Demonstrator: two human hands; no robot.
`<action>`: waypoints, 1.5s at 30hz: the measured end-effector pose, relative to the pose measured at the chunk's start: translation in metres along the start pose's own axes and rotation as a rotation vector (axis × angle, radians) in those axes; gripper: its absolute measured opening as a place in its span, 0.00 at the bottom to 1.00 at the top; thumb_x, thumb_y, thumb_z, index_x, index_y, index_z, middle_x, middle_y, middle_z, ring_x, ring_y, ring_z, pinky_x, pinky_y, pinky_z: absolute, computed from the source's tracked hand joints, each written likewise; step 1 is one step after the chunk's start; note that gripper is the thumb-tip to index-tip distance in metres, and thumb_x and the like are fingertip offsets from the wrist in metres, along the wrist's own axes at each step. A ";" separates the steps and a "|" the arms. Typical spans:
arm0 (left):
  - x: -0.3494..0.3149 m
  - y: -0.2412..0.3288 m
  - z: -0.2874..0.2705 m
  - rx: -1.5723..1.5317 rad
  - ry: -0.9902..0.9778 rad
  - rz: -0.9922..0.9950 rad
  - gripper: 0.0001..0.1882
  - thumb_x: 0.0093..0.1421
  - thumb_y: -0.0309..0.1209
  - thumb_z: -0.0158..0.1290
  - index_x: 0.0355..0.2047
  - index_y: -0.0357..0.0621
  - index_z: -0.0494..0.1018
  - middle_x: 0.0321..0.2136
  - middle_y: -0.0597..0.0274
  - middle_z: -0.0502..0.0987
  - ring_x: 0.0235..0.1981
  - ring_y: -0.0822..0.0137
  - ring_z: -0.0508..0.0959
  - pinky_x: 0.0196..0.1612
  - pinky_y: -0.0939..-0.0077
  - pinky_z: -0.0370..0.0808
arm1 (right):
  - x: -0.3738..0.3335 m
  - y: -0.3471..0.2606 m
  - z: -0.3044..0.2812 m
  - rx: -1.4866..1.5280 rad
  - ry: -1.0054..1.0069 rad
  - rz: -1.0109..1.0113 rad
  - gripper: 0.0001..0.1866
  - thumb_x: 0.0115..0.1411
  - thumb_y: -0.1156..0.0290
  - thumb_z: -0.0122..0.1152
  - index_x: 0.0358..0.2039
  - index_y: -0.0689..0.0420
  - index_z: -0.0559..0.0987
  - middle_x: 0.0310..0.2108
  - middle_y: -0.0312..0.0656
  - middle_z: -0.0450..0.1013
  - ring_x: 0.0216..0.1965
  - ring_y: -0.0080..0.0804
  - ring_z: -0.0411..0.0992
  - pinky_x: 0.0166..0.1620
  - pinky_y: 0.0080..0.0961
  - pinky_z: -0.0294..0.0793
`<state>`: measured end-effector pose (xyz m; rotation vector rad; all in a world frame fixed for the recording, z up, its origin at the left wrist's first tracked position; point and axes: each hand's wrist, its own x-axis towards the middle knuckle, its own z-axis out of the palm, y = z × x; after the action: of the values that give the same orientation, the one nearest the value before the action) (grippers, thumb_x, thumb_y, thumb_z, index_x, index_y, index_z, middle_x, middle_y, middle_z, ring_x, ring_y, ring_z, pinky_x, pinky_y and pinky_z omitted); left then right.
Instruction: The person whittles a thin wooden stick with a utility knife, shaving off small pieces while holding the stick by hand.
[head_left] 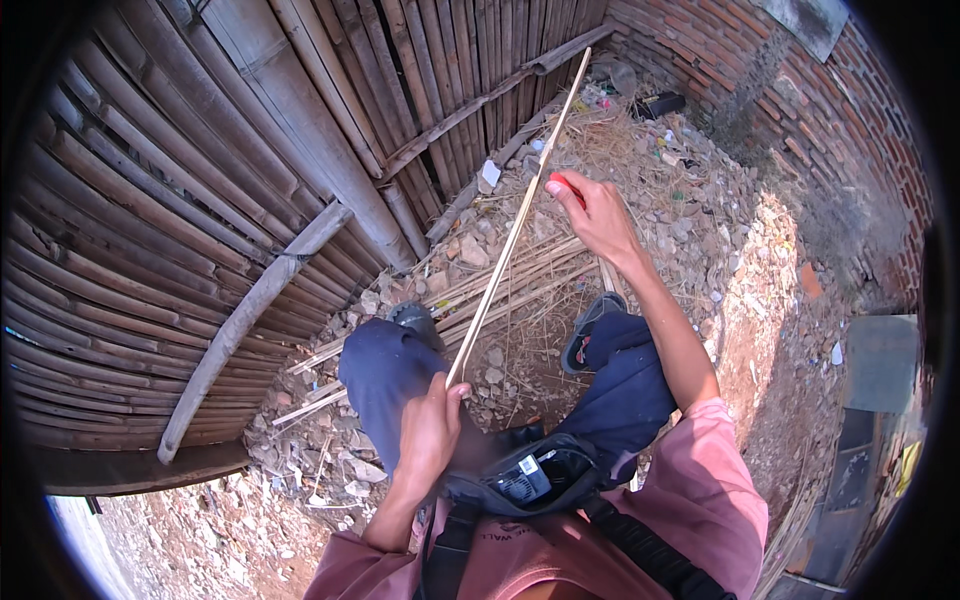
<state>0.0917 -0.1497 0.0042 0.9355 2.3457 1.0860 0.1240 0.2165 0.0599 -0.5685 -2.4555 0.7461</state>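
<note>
A long, pale bamboo strip [514, 232] slants from my lap up toward the far wall corner. My left hand [430, 432] is closed around its near end, above my left thigh. Farther out, my right hand [600, 222] is closed on a small red-handled tool [568, 188] just right of the strip's middle. The tool's blade or tip cannot be made out, nor whether it touches the strip. Between my feet and beyond, several more bamboo strips [540, 272] lie in a loose pile on the ground.
A bamboo-pole wall [190, 210] rises close on the left, with a round crossbar [255, 330]. At the far right stands a brick wall [800, 110]. Stony rubble [690, 230] and litter cover the ground. An open dark pouch [530, 480] hangs at my waist.
</note>
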 end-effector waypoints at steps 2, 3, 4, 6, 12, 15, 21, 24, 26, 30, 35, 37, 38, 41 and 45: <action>-0.004 -0.003 -0.003 0.010 -0.004 0.007 0.14 0.76 0.35 0.53 0.40 0.33 0.72 0.18 0.37 0.71 0.24 0.31 0.75 0.26 0.47 0.67 | 0.006 0.008 -0.001 -0.033 0.010 0.013 0.23 0.74 0.48 0.56 0.46 0.56 0.84 0.22 0.50 0.77 0.26 0.51 0.78 0.34 0.45 0.74; -0.006 -0.004 -0.005 0.021 -0.001 0.006 0.14 0.76 0.35 0.54 0.40 0.33 0.72 0.17 0.37 0.71 0.24 0.31 0.75 0.26 0.47 0.67 | 0.007 0.009 -0.001 -0.055 -0.011 0.004 0.23 0.74 0.47 0.56 0.46 0.56 0.84 0.22 0.50 0.76 0.26 0.51 0.78 0.33 0.45 0.73; -0.007 -0.004 -0.008 0.032 0.002 0.005 0.14 0.76 0.34 0.54 0.40 0.33 0.72 0.17 0.37 0.71 0.24 0.31 0.75 0.26 0.47 0.67 | 0.007 0.009 0.000 -0.077 -0.032 -0.005 0.23 0.74 0.47 0.56 0.46 0.56 0.84 0.22 0.50 0.76 0.26 0.51 0.78 0.33 0.45 0.73; -0.008 -0.008 -0.009 0.034 0.017 0.012 0.13 0.75 0.34 0.54 0.39 0.33 0.72 0.17 0.37 0.72 0.24 0.31 0.75 0.26 0.47 0.66 | 0.007 0.004 0.004 -0.051 -0.013 -0.016 0.22 0.73 0.51 0.57 0.46 0.59 0.84 0.23 0.51 0.75 0.24 0.47 0.72 0.33 0.41 0.70; -0.010 -0.010 -0.014 0.046 0.000 -0.013 0.13 0.76 0.35 0.53 0.39 0.36 0.70 0.19 0.35 0.74 0.26 0.29 0.76 0.27 0.41 0.67 | 0.011 0.002 0.009 -0.043 -0.039 -0.019 0.22 0.74 0.52 0.57 0.46 0.60 0.85 0.22 0.49 0.74 0.23 0.39 0.69 0.33 0.37 0.70; -0.012 -0.012 -0.016 0.033 -0.015 -0.036 0.13 0.76 0.36 0.52 0.39 0.37 0.69 0.20 0.34 0.75 0.28 0.27 0.76 0.29 0.38 0.67 | 0.012 0.007 0.019 0.164 -0.037 -0.040 0.22 0.74 0.52 0.57 0.44 0.59 0.85 0.21 0.42 0.73 0.22 0.30 0.67 0.32 0.34 0.69; -0.013 -0.016 -0.015 0.052 -0.012 -0.030 0.14 0.76 0.37 0.52 0.39 0.37 0.70 0.21 0.33 0.75 0.29 0.26 0.77 0.29 0.36 0.67 | 0.012 0.023 0.026 0.285 -0.120 -0.004 0.23 0.76 0.50 0.55 0.41 0.59 0.83 0.18 0.35 0.69 0.20 0.26 0.65 0.29 0.32 0.67; -0.016 -0.021 -0.012 0.106 0.017 -0.017 0.13 0.76 0.34 0.53 0.39 0.35 0.71 0.19 0.35 0.74 0.26 0.29 0.77 0.27 0.41 0.66 | 0.008 0.019 0.027 -0.016 -0.060 -0.158 0.21 0.76 0.51 0.54 0.42 0.59 0.80 0.17 0.42 0.70 0.18 0.39 0.69 0.27 0.38 0.69; -0.017 -0.020 -0.010 0.131 0.028 -0.018 0.12 0.75 0.32 0.53 0.39 0.34 0.71 0.18 0.36 0.73 0.25 0.31 0.77 0.26 0.43 0.66 | 0.008 0.020 0.027 -0.143 -0.045 -0.215 0.19 0.76 0.53 0.54 0.43 0.58 0.79 0.18 0.48 0.72 0.20 0.49 0.72 0.28 0.44 0.70; -0.016 -0.021 -0.009 0.134 0.014 -0.039 0.13 0.76 0.34 0.53 0.39 0.34 0.71 0.19 0.35 0.74 0.26 0.30 0.77 0.27 0.42 0.67 | 0.009 0.028 0.029 -0.277 -0.102 -0.207 0.16 0.69 0.58 0.57 0.48 0.58 0.77 0.20 0.54 0.75 0.25 0.59 0.77 0.32 0.54 0.74; -0.010 -0.020 -0.001 0.161 -0.013 -0.076 0.15 0.77 0.37 0.51 0.41 0.35 0.71 0.21 0.33 0.76 0.29 0.27 0.78 0.32 0.36 0.69 | 0.015 0.039 0.039 -0.366 -0.129 -0.101 0.19 0.58 0.66 0.61 0.49 0.59 0.78 0.22 0.58 0.76 0.31 0.63 0.80 0.39 0.58 0.79; -0.005 -0.017 0.005 0.148 -0.028 -0.110 0.15 0.77 0.37 0.49 0.42 0.35 0.70 0.23 0.32 0.77 0.31 0.26 0.77 0.34 0.34 0.69 | 0.024 0.044 0.045 -0.392 -0.119 -0.040 0.20 0.55 0.71 0.61 0.48 0.62 0.78 0.29 0.60 0.79 0.34 0.63 0.81 0.42 0.59 0.81; -0.002 -0.015 0.010 0.139 -0.032 -0.108 0.15 0.77 0.38 0.49 0.42 0.35 0.70 0.23 0.31 0.77 0.31 0.26 0.77 0.34 0.34 0.69 | 0.029 0.053 0.052 -0.413 -0.062 -0.060 0.20 0.55 0.72 0.61 0.49 0.62 0.78 0.31 0.61 0.79 0.35 0.64 0.81 0.42 0.58 0.81; 0.008 -0.005 0.017 0.100 -0.059 -0.110 0.14 0.78 0.38 0.49 0.44 0.37 0.68 0.25 0.29 0.77 0.34 0.24 0.77 0.36 0.34 0.69 | 0.042 0.067 0.060 -0.434 0.084 -0.110 0.19 0.54 0.77 0.59 0.48 0.61 0.80 0.39 0.62 0.78 0.39 0.64 0.81 0.44 0.57 0.81; 0.009 -0.005 0.024 0.105 -0.050 -0.119 0.14 0.78 0.38 0.48 0.44 0.37 0.68 0.26 0.28 0.77 0.35 0.25 0.77 0.37 0.34 0.69 | 0.049 0.063 0.064 -0.399 0.139 -0.150 0.16 0.54 0.78 0.57 0.43 0.60 0.82 0.40 0.63 0.78 0.40 0.63 0.81 0.46 0.55 0.81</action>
<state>0.0975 -0.1335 -0.0149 0.8372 2.4028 0.8914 0.0644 0.2652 -0.0075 -0.5490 -2.4915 0.1487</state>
